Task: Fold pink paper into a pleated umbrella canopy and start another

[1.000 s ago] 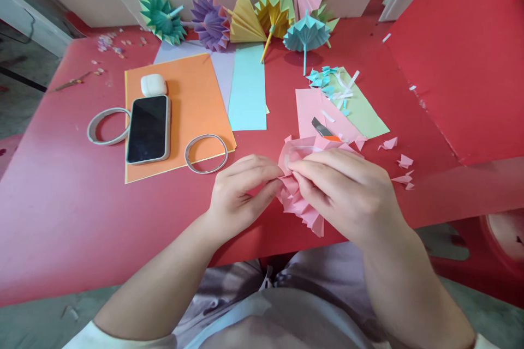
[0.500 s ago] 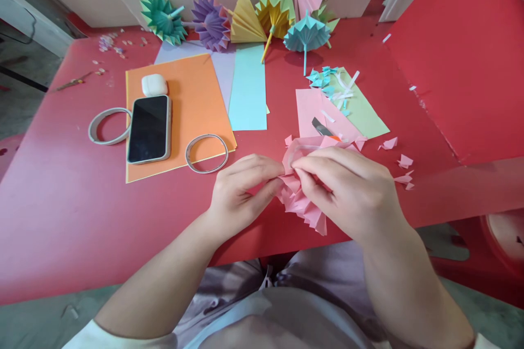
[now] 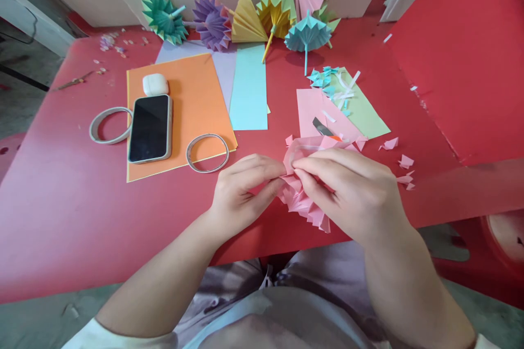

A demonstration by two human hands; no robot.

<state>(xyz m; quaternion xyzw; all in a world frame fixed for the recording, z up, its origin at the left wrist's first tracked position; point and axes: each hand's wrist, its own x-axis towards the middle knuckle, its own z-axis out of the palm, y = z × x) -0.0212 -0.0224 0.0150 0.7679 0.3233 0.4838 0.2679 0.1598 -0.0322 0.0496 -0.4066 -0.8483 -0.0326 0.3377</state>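
Filling most of the view, the table bears a red panel at its far right corner, a row of paper umbrellas along its far edge, and an orange sheet left of the middle. Close to the near edge, right of the middle, the right hand and left hand both pinch the pink paper between thumb and forefinger. Compared with a second ago, the change is slight: its lower pleats have swung a little rightward, and the right fingertips sit slightly farther from the left ones. Both grips persist, so the paper seems to be adjusted rather than let go. Whether it rests on the table cannot be told. Smaller things lie about: a phone on the orange sheet, a ring overlapping that sheet's near edge, a cutter just beyond the paper, and pink scraps toward the table's right end.
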